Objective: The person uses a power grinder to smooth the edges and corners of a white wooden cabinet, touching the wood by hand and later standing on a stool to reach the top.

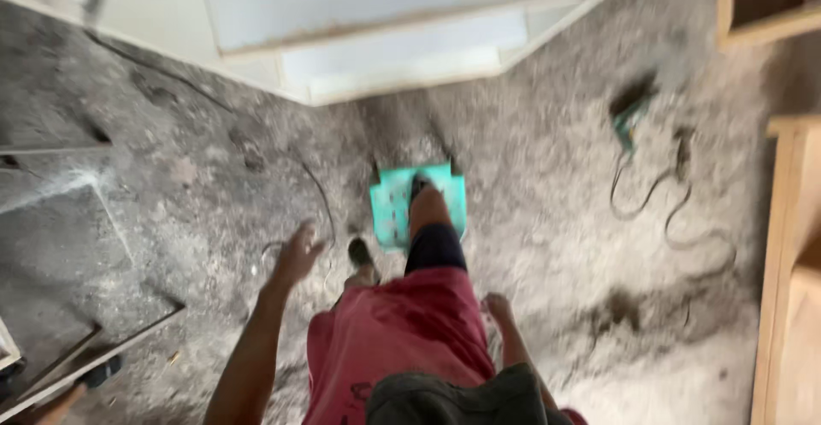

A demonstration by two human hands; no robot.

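Grey, dusty concrete floor [547,185] fills my view as I look straight down past my red shorts [398,339]. My left hand [297,254] hangs out to the side with its fingers [301,233] spread loosely and nothing in them; it seems flung out for balance, since I am mid-step and the picture is blurred. My right hand [498,308] sits close against my hip, curled partway, and as far as I can tell it grips nothing, though the blur hides the fingertips. My right foot [425,207] is lifted forward over a turquoise square piece [395,207] lying flat on the floor, just short of the white boards [385,32] stacked at the top; whether the foot is pressing on it or only above it I cannot tell. My other foot [360,254] is planted just behind and to the left. Well apart to the right lies a green power tool [631,117] with its cord [676,220] snaking loose across the dust, near wooden frames [787,254] at the edge. Flat sheets and strips [77,339] lean at the left.
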